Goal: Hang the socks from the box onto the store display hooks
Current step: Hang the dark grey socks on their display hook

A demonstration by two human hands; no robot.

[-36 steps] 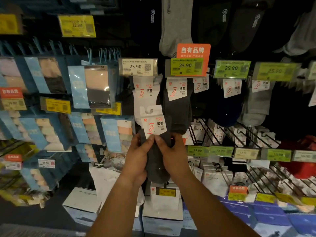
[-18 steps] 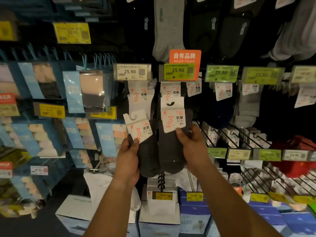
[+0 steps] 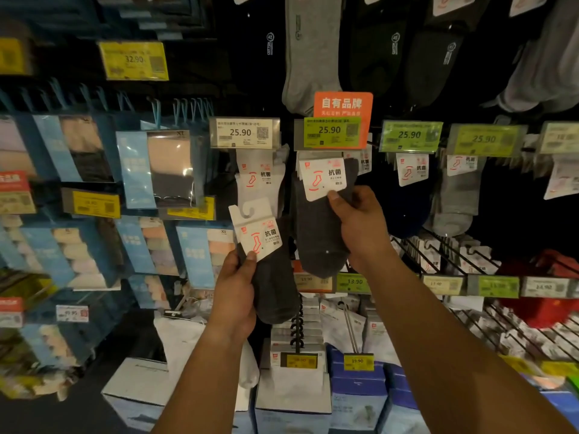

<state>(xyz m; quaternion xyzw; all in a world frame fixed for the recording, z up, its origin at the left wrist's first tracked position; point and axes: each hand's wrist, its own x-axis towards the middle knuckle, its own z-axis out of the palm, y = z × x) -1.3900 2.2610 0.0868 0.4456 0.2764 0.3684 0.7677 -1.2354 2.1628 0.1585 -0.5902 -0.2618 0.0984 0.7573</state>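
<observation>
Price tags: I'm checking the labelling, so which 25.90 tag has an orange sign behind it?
The second 25.90 tag from the left, green, just above the sock pack in the right hand. The others lack that orange sign.

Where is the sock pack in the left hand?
In the head view, the dark grey sock pack sits left of centre, gripped by the left hand, below the hanging white socks.

**Count of things on the sock wall**

Two hands: left hand and right hand. Each holds one dark grey sock pack, so two: and. One orange sign. Four price tags read 25.90, the first at.
</observation>
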